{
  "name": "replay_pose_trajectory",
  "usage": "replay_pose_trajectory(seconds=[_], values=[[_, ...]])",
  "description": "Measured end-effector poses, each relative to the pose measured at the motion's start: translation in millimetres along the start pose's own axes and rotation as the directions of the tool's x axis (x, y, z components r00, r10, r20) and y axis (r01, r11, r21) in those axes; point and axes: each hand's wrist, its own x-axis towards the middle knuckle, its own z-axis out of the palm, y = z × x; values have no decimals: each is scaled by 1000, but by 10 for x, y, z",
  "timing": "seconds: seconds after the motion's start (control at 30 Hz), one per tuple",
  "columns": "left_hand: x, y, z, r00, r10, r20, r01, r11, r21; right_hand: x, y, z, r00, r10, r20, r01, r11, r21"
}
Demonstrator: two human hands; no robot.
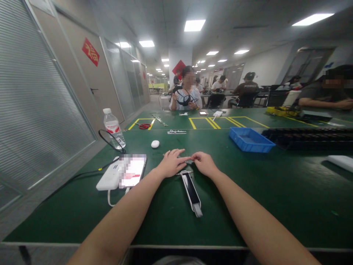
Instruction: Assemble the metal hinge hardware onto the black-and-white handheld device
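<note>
My left hand (173,163) lies palm down on the green table (165,217), its fingers spread. One of its fingers reaches to the fingertips of my right hand (203,163). These right fingers are pinched together at a small pale piece (189,161), too small to name. Just below both hands rests a long, narrow white-framed thing (191,191) with a dark glossy face and a grey tab at its near end. A thin crosspiece shows at its far end, partly behind my left hand.
At left are a water bottle (113,129), a white power bank (108,177), a lit phone (132,171) and a black cable (82,173). A white case (155,144), red scissors (144,126) and a blue tray (249,140) stand farther off. Another person (187,92) sits opposite.
</note>
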Motion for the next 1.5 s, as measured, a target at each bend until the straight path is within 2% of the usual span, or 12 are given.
replay_pose_trajectory(seconds=[0.13, 0.23, 0.5, 0.73, 0.8, 0.9, 1.0, 1.1, 1.27, 1.5], values=[[19, 21, -31, 994, 72, 77, -76, 996, 45, 17, 67, -7, 998, 49, -42, -46, 996, 74], [0, 11, -42, 993, 76, 92, -81, 995, 53, -2, 81, -32, 998, 50, -42, -46, 994, 100], [-131, -143, -23, 983, -157, 91, 154, 987, 44, -74, 95, -143, 1000, 18, 19, -20, 996, 90], [-194, -265, -77, 962, -271, -33, 264, 955, -137, -143, -65, -227, 986, -44, 161, 20, 989, 145], [-203, -287, -105, 947, -315, -61, 304, 941, -148, -179, -159, -284, 965, -77, 250, 24, 977, 210], [-221, -299, -156, 910, -415, -14, 410, 904, -121, -239, -302, -377, 899, -157, 408, 46, 962, 269], [-250, -301, -212, 870, -490, 47, 492, 864, -110, -290, -406, -437, 837, -243, 491, 144, 962, 231], [-288, -307, -258, 858, -509, 72, 514, 848, -131, -318, -461, -448, 800, -288, 527, 221, 957, 188], [-346, -320, -291, 856, -495, 151, 515, 841, -165, -324, -481, -419, 819, -278, 501, 235, 960, 149], [-351, -368, -229, 891, -418, 179, 445, 883, -151, -337, -413, -385, 866, -273, 420, 217, 960, 176]])
